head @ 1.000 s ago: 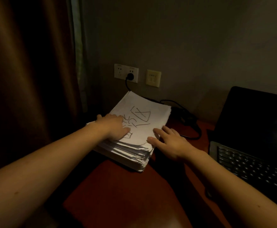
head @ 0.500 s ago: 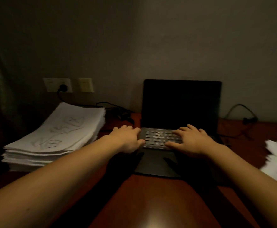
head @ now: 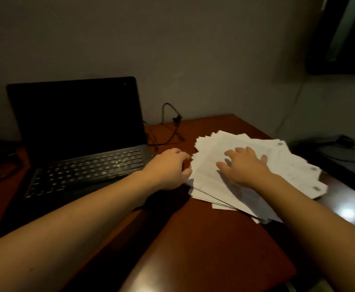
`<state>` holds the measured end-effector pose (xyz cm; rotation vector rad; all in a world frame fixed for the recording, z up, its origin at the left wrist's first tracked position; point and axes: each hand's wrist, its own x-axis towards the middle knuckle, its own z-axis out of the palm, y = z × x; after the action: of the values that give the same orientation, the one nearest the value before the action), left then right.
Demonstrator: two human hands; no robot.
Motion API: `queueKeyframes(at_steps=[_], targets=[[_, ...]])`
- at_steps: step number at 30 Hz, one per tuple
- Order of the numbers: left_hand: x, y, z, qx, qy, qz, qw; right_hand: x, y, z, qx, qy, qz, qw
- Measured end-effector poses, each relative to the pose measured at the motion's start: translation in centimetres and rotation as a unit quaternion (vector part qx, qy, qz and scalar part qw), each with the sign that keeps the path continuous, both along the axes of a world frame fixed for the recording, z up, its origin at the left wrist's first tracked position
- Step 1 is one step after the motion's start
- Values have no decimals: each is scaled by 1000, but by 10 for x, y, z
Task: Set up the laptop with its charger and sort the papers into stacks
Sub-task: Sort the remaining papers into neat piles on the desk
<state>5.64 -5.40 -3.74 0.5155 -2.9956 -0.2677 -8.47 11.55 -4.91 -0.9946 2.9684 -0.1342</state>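
Note:
A loose, fanned pile of white papers (head: 281,163) lies on the right side of the reddish wooden desk (head: 204,239). My right hand (head: 244,165) rests flat on top of the pile with spread fingers. My left hand (head: 168,168) sits at the pile's left edge, fingers curled against the sheets' edge. An open black laptop (head: 77,131) with a dark screen stands to the left. A thin black cable (head: 172,125) runs behind the laptop's right side.
A grey wall stands right behind the desk. Off the desk's right edge sits a dark flat object (head: 340,154) with cords. A dark frame (head: 340,34) hangs at the upper right. A bright light reflection shows on the desk at right.
The view swung right from the left paper stack, past the laptop, to the right pile. Both hands left the left stack, passed over the keyboard, and now sit on the fanned papers.

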Motion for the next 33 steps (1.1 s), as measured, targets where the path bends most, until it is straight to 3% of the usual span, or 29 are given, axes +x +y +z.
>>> queueKeyframes(at_steps=[3, 7, 11, 16, 20, 24, 28, 31, 33], targets=[[-39, 17, -6, 157, 0, 36, 987, -16, 22, -16, -26, -50, -73, 996], [-71, 20, 5, 388, 55, 152, 907, -36, 51, -11, -170, -54, -126, 976], [-84, 14, 16, 534, 84, 203, 816, -58, 84, -5, -81, -41, -209, 974], [-93, 6, 14, 532, 50, 240, 810, -73, 87, -11, -61, -55, -172, 982], [-91, 7, 11, 559, -47, 240, 792, -74, 82, -24, -74, -56, -158, 983], [-84, 22, 11, 479, 0, 233, 846, -74, 90, -23, -141, -75, -126, 979], [-81, 28, 13, 467, 23, 208, 859, -79, 104, -26, -222, -63, -160, 960], [-81, 33, 19, 524, 12, 182, 832, -80, 107, -37, -201, -3, -184, 962], [-78, 35, 19, 591, -8, 178, 787, -79, 107, -37, -220, -38, -191, 956]])
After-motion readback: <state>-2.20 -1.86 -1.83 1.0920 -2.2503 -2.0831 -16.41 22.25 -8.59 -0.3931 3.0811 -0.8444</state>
